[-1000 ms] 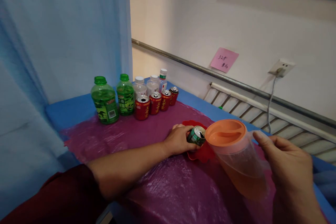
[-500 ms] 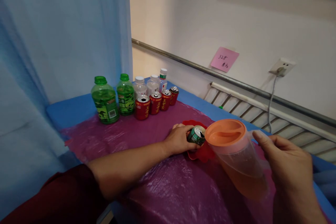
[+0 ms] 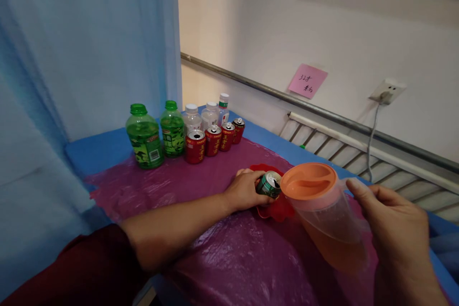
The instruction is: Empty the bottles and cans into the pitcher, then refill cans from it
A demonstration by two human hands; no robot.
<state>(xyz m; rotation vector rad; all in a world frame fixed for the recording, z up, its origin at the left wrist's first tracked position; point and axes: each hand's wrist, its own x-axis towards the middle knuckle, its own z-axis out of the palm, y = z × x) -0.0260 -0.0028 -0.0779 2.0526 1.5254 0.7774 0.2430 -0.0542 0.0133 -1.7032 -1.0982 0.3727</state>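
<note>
Tilting toward the green can (image 3: pixel 269 184), held the clear pitcher (image 3: pixel 324 210) of orange liquid in the right hand (image 3: pixel 396 229), fingers wrapped on the handle side; grip closed, though handle itself hidden behind the hand. Left hand (image 3: pixel 245 190) clasped round the can, steadying it on the red dish (image 3: pixel 276 208), at roughly 9 o'clock from the pitcher's orange lid (image 3: pixel 309 181). Lid rim almost touching can top; spout contact not clear.

Head view only. Pour judged not yet running: no stream visible. Advisable: line spout over the can's small opening, tip slowly, keep can upright and pinned. Narrow mouth, so spill onto dish and purple plastic cover (image 3: pixel 215 248) likely if rushed.

At 10 o'clock, well apart: two green bottles (image 3: pixel 145 136), four red cans (image 3: pixel 195 146), three clear bottles (image 3: pixel 210 114) behind.
</note>
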